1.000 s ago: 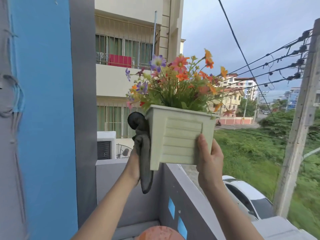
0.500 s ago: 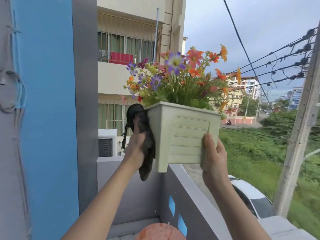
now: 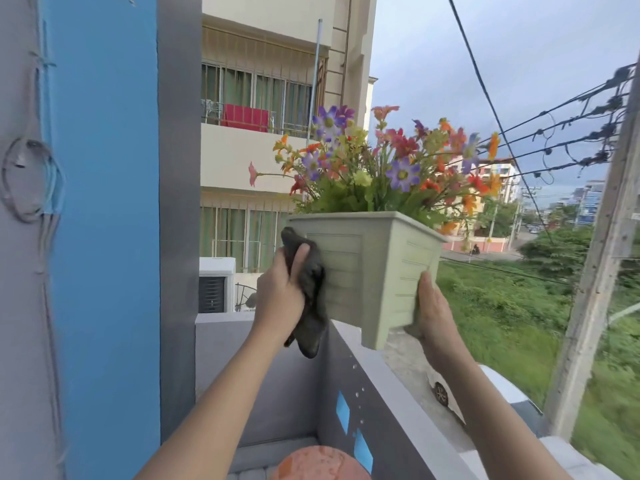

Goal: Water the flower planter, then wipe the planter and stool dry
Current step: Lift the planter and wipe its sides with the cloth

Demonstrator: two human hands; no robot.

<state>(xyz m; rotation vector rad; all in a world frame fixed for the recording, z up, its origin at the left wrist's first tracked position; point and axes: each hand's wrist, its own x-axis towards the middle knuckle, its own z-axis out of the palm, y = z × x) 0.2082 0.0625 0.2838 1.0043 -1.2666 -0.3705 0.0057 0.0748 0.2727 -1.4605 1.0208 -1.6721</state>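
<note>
A pale green square planter (image 3: 367, 271) full of colourful flowers (image 3: 388, 168) is held up in the air above the balcony wall. My right hand (image 3: 433, 310) grips its lower right corner. My left hand (image 3: 280, 296) holds a dark grey cloth (image 3: 310, 292) and presses it against the planter's left face. Water drops fall below the planter. The round orange-red top of the stool (image 3: 318, 464) shows at the bottom edge.
A grey balcony wall (image 3: 391, 393) with small blue squares runs below the planter. A blue and grey pillar (image 3: 104, 237) stands at the left. Beyond the wall are a white car (image 3: 485, 389), a utility pole (image 3: 595, 258) and overhead cables.
The planter has turned, so a corner now faces me, and shifted right. My left hand with the cloth has moved from the left edge onto the near left face.
</note>
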